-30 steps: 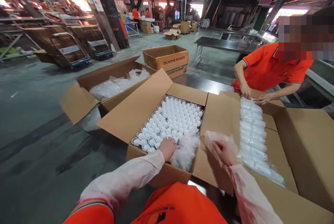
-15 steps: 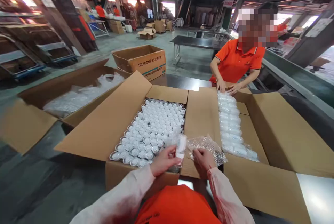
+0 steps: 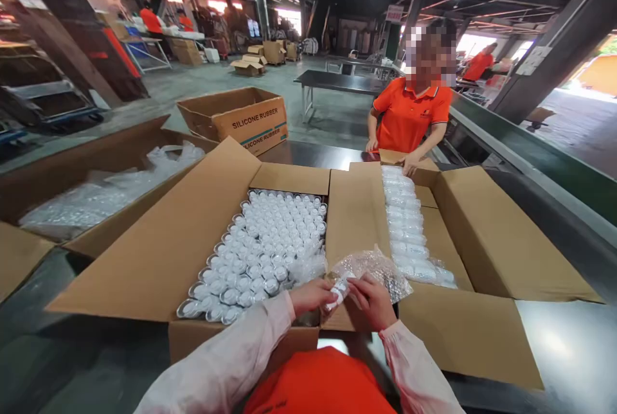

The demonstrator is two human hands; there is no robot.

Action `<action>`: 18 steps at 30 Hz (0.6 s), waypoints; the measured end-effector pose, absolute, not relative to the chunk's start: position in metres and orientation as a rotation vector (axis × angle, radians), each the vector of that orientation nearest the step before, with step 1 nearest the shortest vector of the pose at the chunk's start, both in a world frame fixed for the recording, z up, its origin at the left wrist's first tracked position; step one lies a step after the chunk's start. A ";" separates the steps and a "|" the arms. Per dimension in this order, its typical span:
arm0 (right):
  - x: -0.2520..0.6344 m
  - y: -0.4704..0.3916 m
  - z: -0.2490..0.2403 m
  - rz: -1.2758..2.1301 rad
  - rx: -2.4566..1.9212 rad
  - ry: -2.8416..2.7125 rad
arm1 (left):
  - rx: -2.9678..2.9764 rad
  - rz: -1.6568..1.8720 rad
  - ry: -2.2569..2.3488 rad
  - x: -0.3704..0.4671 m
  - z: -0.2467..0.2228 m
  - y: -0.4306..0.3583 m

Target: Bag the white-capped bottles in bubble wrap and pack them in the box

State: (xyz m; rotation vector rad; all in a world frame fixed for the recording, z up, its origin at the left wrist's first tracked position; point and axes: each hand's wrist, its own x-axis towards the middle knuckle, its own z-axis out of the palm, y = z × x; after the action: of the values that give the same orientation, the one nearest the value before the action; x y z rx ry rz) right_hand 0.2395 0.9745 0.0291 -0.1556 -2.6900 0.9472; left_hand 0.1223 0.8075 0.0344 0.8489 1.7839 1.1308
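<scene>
My left hand (image 3: pixel 312 297) is closed around the near end of a small clear bottle with white parts (image 3: pixel 340 288), which lies tilted. My right hand (image 3: pixel 374 302) pinches the near edge of a clear bubble-wrap bag (image 3: pixel 373 264), its fingertips against the bottle's far end. Whether the bottle's tip is inside the bag is hidden by my fingers. Left of my hands, an open carton (image 3: pixel 243 332) holds rows of upright white-topped bottles (image 3: pixel 263 240). To the right, another open carton (image 3: pixel 475 330) has a row of bubble-wrapped bottles (image 3: pixel 405 227) along its left side.
Across the right carton stands a co-worker in an orange shirt (image 3: pixel 409 115), one hand at the wrapped row. A carton of clear plastic bags (image 3: pixel 120 189) sits at left. Behind is a carton marked SILICONE RUBBER (image 3: pixel 250 121). Raised flaps (image 3: pixel 159 240) surround the cartons.
The bottle has tipped from upright toward the bubble-wrap bag, and my two hands have come together at it. The co-worker has straightened and drawn one hand off the wrapped row. My view has turned right.
</scene>
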 end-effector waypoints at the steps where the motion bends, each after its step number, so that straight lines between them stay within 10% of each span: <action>1: 0.242 0.976 0.029 0.890 -0.175 -2.716 | 0.796 1.183 1.673 0.120 0.033 0.807; 8: 0.253 0.977 0.021 0.534 -0.705 -2.788 | 0.176 1.548 1.056 0.137 0.022 0.821; 18: 0.240 0.970 0.034 0.608 0.023 -2.482 | 0.037 1.799 0.878 0.137 0.023 0.835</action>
State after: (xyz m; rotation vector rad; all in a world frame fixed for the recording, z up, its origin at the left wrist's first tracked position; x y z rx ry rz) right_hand 0.2402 0.9696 0.0340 0.0229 -2.4819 0.6076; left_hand 0.1368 0.8346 0.0226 0.0367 0.8785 1.7988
